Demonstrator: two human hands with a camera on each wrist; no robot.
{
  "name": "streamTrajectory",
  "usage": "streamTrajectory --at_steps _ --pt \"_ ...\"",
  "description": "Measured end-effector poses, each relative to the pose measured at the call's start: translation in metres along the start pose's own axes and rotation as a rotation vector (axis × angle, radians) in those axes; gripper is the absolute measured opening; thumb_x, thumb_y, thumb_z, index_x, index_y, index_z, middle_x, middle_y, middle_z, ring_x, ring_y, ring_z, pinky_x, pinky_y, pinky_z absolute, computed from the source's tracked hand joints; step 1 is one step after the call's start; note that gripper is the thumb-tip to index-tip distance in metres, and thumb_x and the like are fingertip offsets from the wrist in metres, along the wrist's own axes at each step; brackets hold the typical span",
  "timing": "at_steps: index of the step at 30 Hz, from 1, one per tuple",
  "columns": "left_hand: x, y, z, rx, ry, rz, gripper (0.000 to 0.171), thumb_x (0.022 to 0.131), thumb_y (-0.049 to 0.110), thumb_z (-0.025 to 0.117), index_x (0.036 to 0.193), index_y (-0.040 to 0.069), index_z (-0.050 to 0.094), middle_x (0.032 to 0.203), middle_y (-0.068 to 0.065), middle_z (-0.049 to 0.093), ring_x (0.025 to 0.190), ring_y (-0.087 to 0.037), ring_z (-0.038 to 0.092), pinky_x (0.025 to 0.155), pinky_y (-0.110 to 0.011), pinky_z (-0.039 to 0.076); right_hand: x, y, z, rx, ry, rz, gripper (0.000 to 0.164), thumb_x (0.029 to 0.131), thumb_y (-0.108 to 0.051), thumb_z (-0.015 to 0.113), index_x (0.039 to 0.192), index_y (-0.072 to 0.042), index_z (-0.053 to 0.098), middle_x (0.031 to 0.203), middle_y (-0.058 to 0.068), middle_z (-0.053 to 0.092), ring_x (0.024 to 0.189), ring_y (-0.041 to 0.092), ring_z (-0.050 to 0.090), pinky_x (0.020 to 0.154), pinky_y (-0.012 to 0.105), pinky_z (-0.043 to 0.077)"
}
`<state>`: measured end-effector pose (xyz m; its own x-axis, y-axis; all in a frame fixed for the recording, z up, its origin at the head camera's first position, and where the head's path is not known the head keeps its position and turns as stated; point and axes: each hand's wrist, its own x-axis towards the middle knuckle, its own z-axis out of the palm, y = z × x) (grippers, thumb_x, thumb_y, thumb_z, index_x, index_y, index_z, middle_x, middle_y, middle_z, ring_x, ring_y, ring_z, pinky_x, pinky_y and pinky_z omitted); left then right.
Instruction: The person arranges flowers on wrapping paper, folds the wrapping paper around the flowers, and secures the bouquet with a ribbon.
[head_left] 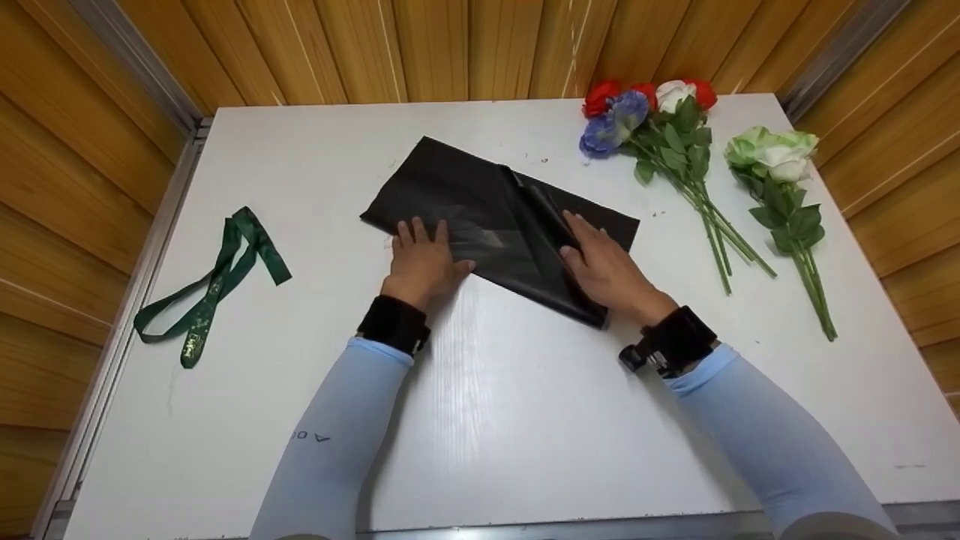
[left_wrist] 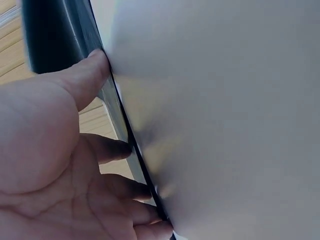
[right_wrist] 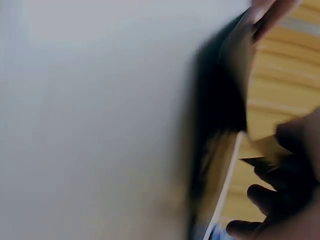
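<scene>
A sheet of black wrapping paper [head_left: 465,195] lies at an angle on the white table, its right part folded over into a raised flap [head_left: 546,217]. My left hand [head_left: 424,262] rests on the sheet's near edge, fingers spread and the thumb stretched to the right. In the left wrist view, the fingertips of the left hand [left_wrist: 75,145] line up along the dark edge of the paper. Against the right side of the flap lies my right hand [head_left: 611,270], its fingers extended. The right wrist view is blurred, with the right hand [right_wrist: 285,185] in shadow beside the dark paper.
To the left lies a green ribbon [head_left: 217,281] in a loose loop. Artificial red, blue and white flowers [head_left: 656,124] lie at the back right. Beside them is a pale green and white bunch [head_left: 780,161]. Wood-patterned walls [head_left: 427,52] border the table [head_left: 480,435].
</scene>
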<state>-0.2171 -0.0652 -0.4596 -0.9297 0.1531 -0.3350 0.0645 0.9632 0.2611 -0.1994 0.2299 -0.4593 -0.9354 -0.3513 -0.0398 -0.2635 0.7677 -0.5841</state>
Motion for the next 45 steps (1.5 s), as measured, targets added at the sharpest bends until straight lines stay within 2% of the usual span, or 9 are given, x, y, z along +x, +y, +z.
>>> streamTrajectory --at_steps 4,8,11,16,19,26,31,37,45 --pt "0.007 -0.001 0.0 -0.031 -0.01 0.088 0.09 0.106 0.06 0.051 0.17 0.009 0.014 0.173 -0.032 0.005 0.161 -0.051 0.0 0.13 -0.062 0.009 -0.019 -0.027 0.007 0.173 0.052 -0.085 0.06 0.114 -0.026 0.046 0.169 -0.015 0.025 0.172 0.013 0.031 0.158 0.033 0.031 0.129 0.051 0.025" --pt "0.017 -0.014 -0.004 -0.199 0.003 0.233 0.079 0.109 0.051 0.048 0.17 0.01 0.017 0.175 -0.027 0.006 0.162 -0.046 -0.001 0.131 -0.059 0.005 -0.032 -0.046 0.019 0.122 0.112 -0.286 0.06 0.112 -0.019 0.052 0.166 -0.005 0.031 0.168 0.02 0.037 0.156 0.036 0.035 0.128 0.053 0.026" --pt "0.022 -0.028 -0.01 -0.523 0.044 0.271 0.064 0.113 0.037 0.043 0.169 0.011 0.024 0.175 -0.017 0.017 0.164 -0.035 0.008 0.133 -0.049 0.009 -0.037 -0.05 0.03 0.016 0.171 -0.445 0.06 0.108 -0.012 0.059 0.162 0.003 0.035 0.163 0.027 0.042 0.153 0.041 0.039 0.125 0.058 0.031" --pt "0.018 -0.043 -0.02 -1.253 0.127 0.183 0.056 0.116 0.041 0.033 0.165 0.016 0.037 0.167 -0.011 0.043 0.155 -0.027 0.039 0.126 -0.044 0.034 -0.042 -0.051 0.043 -0.129 0.245 -0.613 0.062 0.102 -0.007 0.068 0.155 0.01 0.042 0.158 0.026 0.049 0.147 0.043 0.046 0.119 0.058 0.04" --pt "0.014 -0.046 -0.026 -1.452 0.172 0.104 0.064 0.113 0.051 0.038 0.167 0.017 0.029 0.158 -0.017 0.051 0.143 -0.032 0.055 0.116 -0.048 0.046 -0.042 -0.052 0.048 -0.175 0.234 -0.658 0.062 0.102 -0.01 0.068 0.155 0.009 0.043 0.159 0.024 0.049 0.147 0.043 0.047 0.119 0.057 0.04" --pt "0.01 -0.042 -0.031 -1.212 0.246 -0.051 0.101 0.104 0.033 0.068 0.17 0.027 -0.008 0.155 -0.02 0.053 0.125 -0.027 0.065 0.098 -0.034 0.053 -0.043 -0.054 0.053 -0.201 0.129 -0.729 0.063 0.107 -0.026 0.062 0.156 0.007 0.042 0.16 0.023 0.048 0.149 0.043 0.044 0.119 0.058 0.04" --pt "0.009 -0.043 -0.028 -1.059 0.319 0.039 0.088 0.101 0.002 0.063 0.17 0.031 0.017 0.163 -0.008 0.045 0.136 -0.024 0.055 0.099 -0.035 0.049 -0.046 -0.052 0.048 -0.102 -0.008 -0.665 0.079 0.107 -0.053 0.055 0.165 -0.003 0.031 0.17 0.016 0.035 0.158 0.035 0.033 0.128 0.049 0.028" --pt "0.006 -0.048 -0.027 -0.935 0.32 0.028 0.063 0.103 0.001 0.058 0.161 0.021 0.045 0.164 -0.008 0.045 0.152 -0.023 0.04 0.12 -0.04 0.037 -0.031 -0.033 0.032 -0.005 0.003 -0.458 0.07 0.111 -0.035 0.056 0.167 -0.005 0.027 0.172 0.016 0.03 0.159 0.035 0.03 0.128 0.053 0.027" --pt "-0.011 -0.066 -0.028 -0.861 0.294 0.01 0.051 0.104 0.009 0.06 0.155 0.01 0.053 0.154 -0.015 0.053 0.145 -0.028 0.046 0.118 -0.043 0.038 -0.016 -0.003 0.012 -0.276 -0.185 -0.082 0.084 0.107 -0.046 0.059 0.168 -0.002 0.021 0.176 0.02 0.015 0.163 0.041 0.01 0.128 0.065 0.013"
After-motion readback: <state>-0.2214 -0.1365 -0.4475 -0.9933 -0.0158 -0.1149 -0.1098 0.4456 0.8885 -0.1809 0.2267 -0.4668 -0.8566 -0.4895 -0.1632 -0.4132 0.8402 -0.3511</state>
